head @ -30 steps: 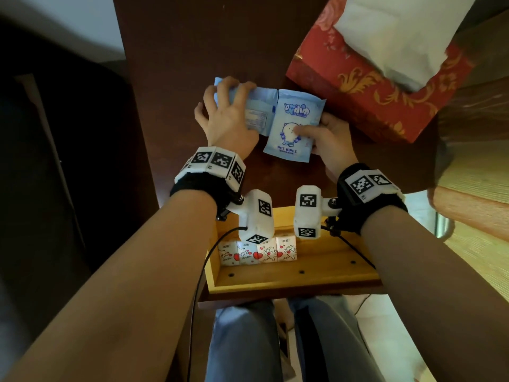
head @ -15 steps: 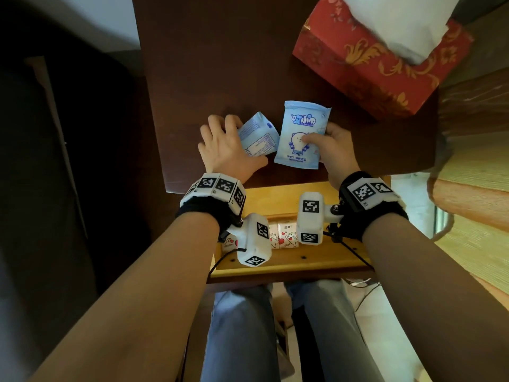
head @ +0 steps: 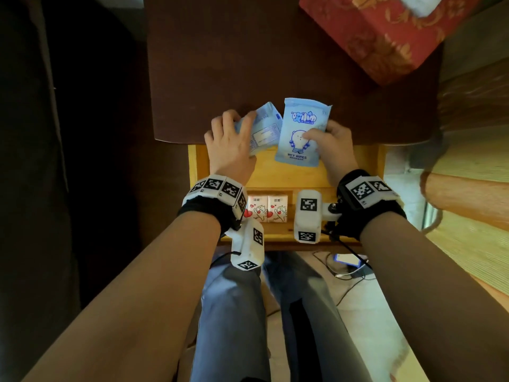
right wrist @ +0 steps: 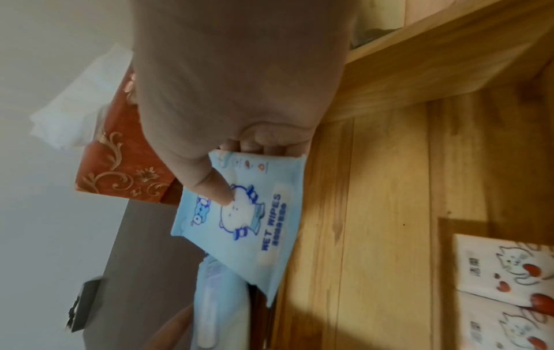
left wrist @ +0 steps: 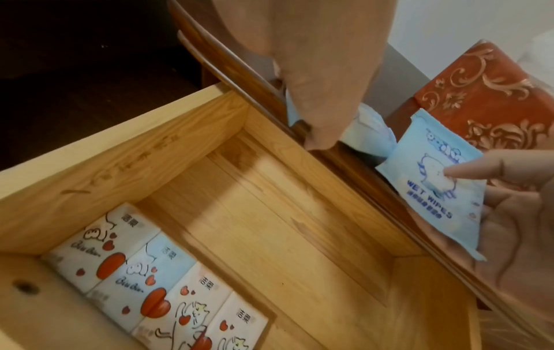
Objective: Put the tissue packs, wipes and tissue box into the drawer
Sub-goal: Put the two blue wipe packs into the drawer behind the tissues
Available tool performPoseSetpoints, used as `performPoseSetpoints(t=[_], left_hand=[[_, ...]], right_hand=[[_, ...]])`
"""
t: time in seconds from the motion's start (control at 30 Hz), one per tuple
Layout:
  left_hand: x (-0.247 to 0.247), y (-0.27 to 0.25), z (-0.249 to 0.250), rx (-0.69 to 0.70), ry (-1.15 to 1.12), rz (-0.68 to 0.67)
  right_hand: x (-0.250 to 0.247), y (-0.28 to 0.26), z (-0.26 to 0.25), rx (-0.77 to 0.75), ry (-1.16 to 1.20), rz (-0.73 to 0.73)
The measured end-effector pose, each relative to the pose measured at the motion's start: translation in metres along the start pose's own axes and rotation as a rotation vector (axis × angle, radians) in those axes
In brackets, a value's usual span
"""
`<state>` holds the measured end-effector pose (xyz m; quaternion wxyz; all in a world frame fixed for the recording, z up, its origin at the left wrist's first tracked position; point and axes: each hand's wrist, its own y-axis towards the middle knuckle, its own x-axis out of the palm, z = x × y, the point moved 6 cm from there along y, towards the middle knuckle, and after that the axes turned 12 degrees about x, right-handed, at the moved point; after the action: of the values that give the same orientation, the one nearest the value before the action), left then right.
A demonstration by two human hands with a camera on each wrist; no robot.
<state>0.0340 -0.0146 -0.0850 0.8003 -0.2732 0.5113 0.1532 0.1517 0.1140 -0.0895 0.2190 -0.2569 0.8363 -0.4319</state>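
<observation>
dim warm light | dark left | soft blur | edges warped

Right hand (right wrist: 239,90) with thumb-and-finger grip on wet wipes pack (right wrist: 239,227) above open wooden drawer (right wrist: 389,213)

tissue box (head: 385,34) cut off at top edge, tissue packs (head: 267,209) partly behind wrist cameras — count unclear

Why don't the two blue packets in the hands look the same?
The light blue wet wipes packet in the right hand shows its cartoon front; the light blue wipes packet in the left hand shows a printed label. The right one is upright, the left one tilted and partly covered by fingers. Both are soft, blue and held at the open wooden drawer.
</observation>
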Motion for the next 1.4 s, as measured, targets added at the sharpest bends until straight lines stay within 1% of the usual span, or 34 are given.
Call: performPoseSetpoints(t=[0.1,0.17,0.27,0.33,0.4,0.43,0.57,0.7,0.8,0.9,1.0,1.07,1.23,1.4], left_hand=[[-0.004,-0.013,0.007,-0.011,-0.171,0.091],[-0.008,-0.022,0.010,-0.059,-0.317,0.128],[-0.009,-0.036,0.007,-0.219,-0.483,0.123],[-0.008,-0.045,0.005,-0.298,-0.663,0.151],[-0.005,-0.053,0.007,-0.334,-0.864,0.148],[-0.003,-0.056,0.008,-0.343,-0.927,0.135],[0.008,-0.070,0.010,-0.374,-1.039,0.110],[0.028,-0.085,-0.001,-0.449,-1.060,0.092],[0.052,-0.091,-0.016,-0.462,-1.058,0.059],[0.081,-0.091,-0.033,-0.482,-0.992,0.029],[0.104,-0.086,-0.053,-0.522,-0.868,0.076],[0.116,-0.081,-0.064,-0.548,-0.803,0.098],[0.143,-0.066,-0.081,-0.602,-0.705,0.086],[0.158,-0.059,-0.089,-0.624,-0.673,0.087]], right_hand=[[-0.012,-0.011,0.011,0.007,0.057,-0.003],[-0.019,-0.020,0.015,0.021,0.096,0.000],[-0.022,-0.034,0.021,0.032,0.108,-0.021],[-0.020,-0.042,0.025,0.023,0.080,-0.044],[-0.016,-0.049,0.030,0.019,0.067,-0.066],[-0.015,-0.051,0.032,0.019,0.068,-0.072],[-0.009,-0.053,0.048,0.028,0.058,-0.066],[0.002,-0.045,0.074,0.058,0.023,-0.074],[0.011,-0.030,0.097,0.089,-0.013,-0.063],[0.018,-0.009,0.118,0.118,-0.063,-0.035],[0.025,0.012,0.134,0.120,-0.118,-0.022],[0.028,0.027,0.141,0.109,-0.151,-0.004],[0.036,0.062,0.151,0.101,-0.242,0.037],[0.044,0.079,0.154,0.104,-0.290,0.052]])
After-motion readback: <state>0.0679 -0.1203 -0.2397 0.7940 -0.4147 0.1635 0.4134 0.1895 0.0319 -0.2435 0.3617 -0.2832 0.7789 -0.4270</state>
